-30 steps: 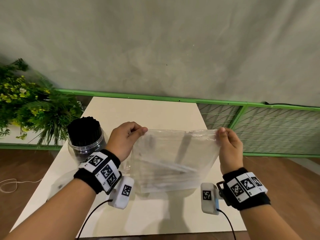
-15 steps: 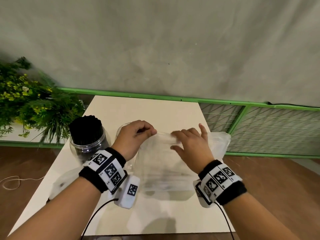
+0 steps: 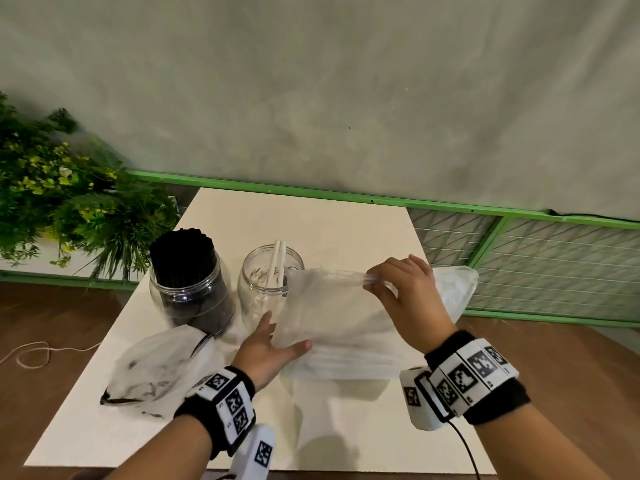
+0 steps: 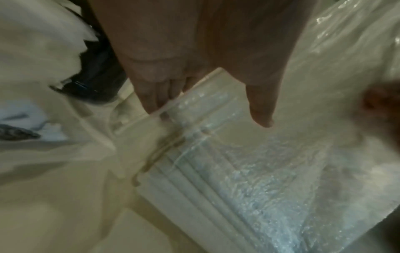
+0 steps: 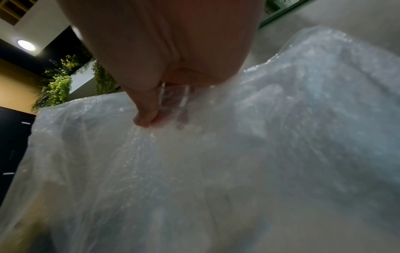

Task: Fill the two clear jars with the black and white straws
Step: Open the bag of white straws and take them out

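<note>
White straws [image 4: 194, 179] in bag [image 3: 332, 313] lie below right hand's [image 3: 405, 299] pinching fingers [image 5: 145, 109].

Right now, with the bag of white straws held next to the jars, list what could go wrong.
1. The right hand pinches only the top edge of the clear bag; the thin plastic could slip, spilling the white straws onto the table.
2. The bag nearly touches the near-empty jar; a tug might tip it.
3. The left hand only supports the bag's lower side, so the straws may slide out unevenly.
</note>
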`<state>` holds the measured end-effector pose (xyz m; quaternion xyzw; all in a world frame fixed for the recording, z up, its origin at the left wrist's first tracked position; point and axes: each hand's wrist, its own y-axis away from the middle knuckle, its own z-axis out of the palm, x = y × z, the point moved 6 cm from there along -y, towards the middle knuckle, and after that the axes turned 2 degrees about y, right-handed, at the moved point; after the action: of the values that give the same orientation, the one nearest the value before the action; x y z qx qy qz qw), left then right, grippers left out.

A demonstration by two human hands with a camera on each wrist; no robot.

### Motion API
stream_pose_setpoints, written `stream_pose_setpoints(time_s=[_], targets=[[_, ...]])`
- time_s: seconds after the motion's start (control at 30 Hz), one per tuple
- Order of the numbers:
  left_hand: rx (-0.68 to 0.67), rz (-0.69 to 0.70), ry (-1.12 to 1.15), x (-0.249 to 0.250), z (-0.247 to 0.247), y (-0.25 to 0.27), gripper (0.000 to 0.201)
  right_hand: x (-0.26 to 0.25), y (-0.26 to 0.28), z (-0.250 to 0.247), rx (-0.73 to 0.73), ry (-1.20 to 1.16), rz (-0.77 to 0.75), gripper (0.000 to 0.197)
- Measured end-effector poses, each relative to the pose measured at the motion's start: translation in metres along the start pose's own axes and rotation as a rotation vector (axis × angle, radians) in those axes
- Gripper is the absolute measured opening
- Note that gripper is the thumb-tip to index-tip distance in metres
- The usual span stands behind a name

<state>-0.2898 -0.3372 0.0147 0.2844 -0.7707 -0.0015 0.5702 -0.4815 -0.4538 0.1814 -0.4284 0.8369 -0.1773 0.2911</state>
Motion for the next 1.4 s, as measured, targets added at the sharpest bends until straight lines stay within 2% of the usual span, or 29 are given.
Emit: stream_pose_setpoints(time_s=[0.07, 0.13, 0.27, 0.37, 0.47, 0.6, 0.7, 0.77, 0.9, 1.0, 1.13, 1.27, 1.4], targets=[[0.013, 0.019, 0.074, 0.007, 0.001, -0.002, 0.111, -0.003, -0.001, 0.001, 0.001, -0.027, -0.004, 0.005], [0.048, 0.043, 0.088, 0.009, -0.001, -0.006, 0.115, -0.006, -0.001, -0.004, 0.046, -0.034, -0.007, 0.006], [0.103, 0.075, -0.074, 0.003, -0.010, -0.011, 0.119, -0.013, -0.003, -0.021, 0.138, 0.031, -0.050, 0.010], [0.186, 0.099, -0.071, 0.017, -0.021, 0.000, 0.118, -0.018, -0.004, -0.037, 0.237, 0.138, -0.115, 0.014], [0.167, 0.147, -0.087, 0.021, -0.022, 0.001, 0.112, -0.010, -0.004, -0.033, 0.222, 0.175, -0.074, 0.010], [0.105, 0.113, -0.076, 0.014, -0.019, -0.001, 0.090, -0.003, 0.006, -0.026, 0.262, 0.101, 0.000, 0.013], [0.038, 0.129, -0.022, 0.016, -0.016, 0.004, 0.061, -0.001, 0.009, -0.029, 0.285, 0.060, 0.046, 0.010], [0.055, 0.159, -0.050, 0.017, -0.018, 0.006, 0.047, 0.005, 0.009, -0.031, 0.302, 0.002, 0.074, 0.008], [0.067, 0.225, -0.150, 0.026, -0.018, 0.011, 0.027, 0.013, 0.007, -0.035, 0.280, -0.159, 0.126, 0.006], [0.061, 0.272, -0.228, 0.033, -0.016, 0.014, 0.018, 0.017, 0.006, -0.034, 0.254, -0.241, 0.190, 0.012], [0.272, 0.339, -0.278, 0.045, -0.032, 0.019, 0.030, 0.032, 0.011, -0.037, 0.299, -0.502, 0.349, 0.021], [0.413, 0.561, -0.236, 0.064, -0.052, 0.028, 0.022, 0.047, 0.016, -0.044, 0.356, -0.560, 0.376, 0.037], [0.480, 0.669, -0.381, 0.060, -0.063, 0.027, 0.033, 0.058, 0.027, -0.029, 0.270, -0.553, 0.474, 0.028]])
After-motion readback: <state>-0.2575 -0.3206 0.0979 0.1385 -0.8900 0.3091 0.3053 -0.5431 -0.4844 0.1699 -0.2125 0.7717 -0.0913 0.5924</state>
